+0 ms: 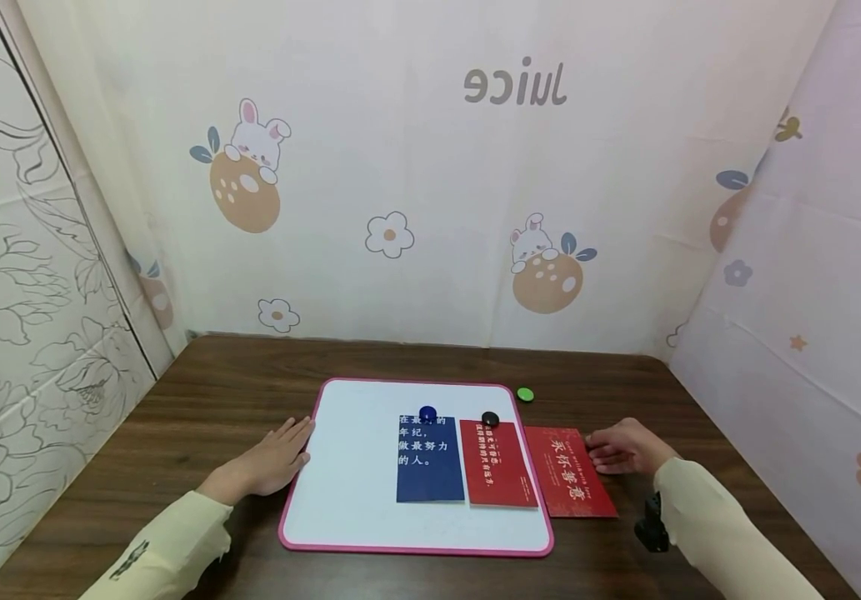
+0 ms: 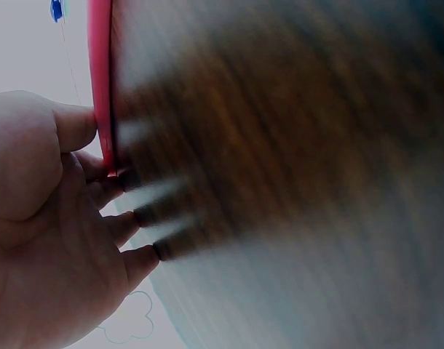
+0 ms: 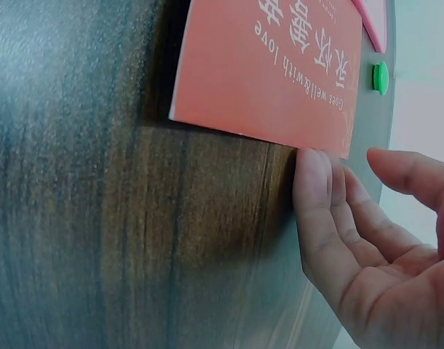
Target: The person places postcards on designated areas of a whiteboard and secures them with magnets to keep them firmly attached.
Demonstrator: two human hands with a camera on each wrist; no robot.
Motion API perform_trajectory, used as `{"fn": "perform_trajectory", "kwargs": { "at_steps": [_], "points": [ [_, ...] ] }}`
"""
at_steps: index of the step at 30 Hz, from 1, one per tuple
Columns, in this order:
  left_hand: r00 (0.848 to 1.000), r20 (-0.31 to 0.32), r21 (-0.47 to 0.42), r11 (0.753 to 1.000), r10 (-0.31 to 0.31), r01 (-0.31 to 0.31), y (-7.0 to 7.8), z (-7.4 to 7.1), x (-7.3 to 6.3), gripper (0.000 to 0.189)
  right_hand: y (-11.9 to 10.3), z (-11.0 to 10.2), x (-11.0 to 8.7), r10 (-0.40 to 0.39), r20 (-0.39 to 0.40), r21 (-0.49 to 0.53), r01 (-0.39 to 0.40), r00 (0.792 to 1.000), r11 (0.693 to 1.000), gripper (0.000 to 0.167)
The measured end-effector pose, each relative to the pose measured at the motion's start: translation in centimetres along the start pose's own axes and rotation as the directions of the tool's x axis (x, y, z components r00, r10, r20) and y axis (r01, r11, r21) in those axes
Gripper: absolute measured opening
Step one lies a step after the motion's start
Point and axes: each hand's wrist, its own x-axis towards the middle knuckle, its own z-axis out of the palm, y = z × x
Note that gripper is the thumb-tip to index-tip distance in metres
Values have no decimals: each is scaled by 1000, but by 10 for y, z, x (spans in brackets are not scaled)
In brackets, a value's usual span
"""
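Observation:
A whiteboard (image 1: 347,467) with a pink rim lies on the brown table. At its left edge rests my left hand (image 1: 268,458), fingers extended onto the table and thumb at the pink rim (image 2: 100,80). My right hand (image 1: 628,447) is beside a red card (image 1: 568,475) with white lettering, which lies against the board's right side. In the right wrist view, the fingertips (image 3: 313,163) meet the edge of that red card (image 3: 280,80) while the thumb stays apart from it. On the board lie a blue card (image 1: 432,475) and another red card (image 1: 501,479).
A dark blue round magnet (image 1: 427,413) sits at the blue card's top, and a black magnet (image 1: 490,419) at the top of the red card on the board. A green magnet (image 1: 525,394) is on the table by the board's upper right corner. Patterned curtains (image 1: 430,167) enclose the table.

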Motion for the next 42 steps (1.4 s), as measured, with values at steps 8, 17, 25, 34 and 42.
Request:
{"fn": "perform_trajectory", "kwargs": {
  "at_steps": [8, 17, 25, 34, 42],
  "points": [
    [1000, -5, 2, 1000, 8, -8, 1, 0, -2, 54, -2, 3, -2, 4, -1, 2, -4, 1000, 1000, 26],
    [1000, -4, 26, 999, 31, -31, -12, 7, 4, 57, -3, 4, -3, 19, -5, -2, -19, 1000, 1000, 25],
    [999, -22, 14, 999, 45, -45, -19, 12, 7, 58, -4, 2, -4, 32, -17, -19, -32, 999, 999, 26],
    [1000, -8, 1, 1000, 17, -17, 0, 0, -2, 55, -3, -1, 0, 41, -10, -47, -42, 999, 998, 24],
    [1000, -4, 12, 1000, 22, -22, 0, 0, -1, 54, -2, 0, 4, 55, 13, 23, -56, 998, 998, 24]
  ]
}}
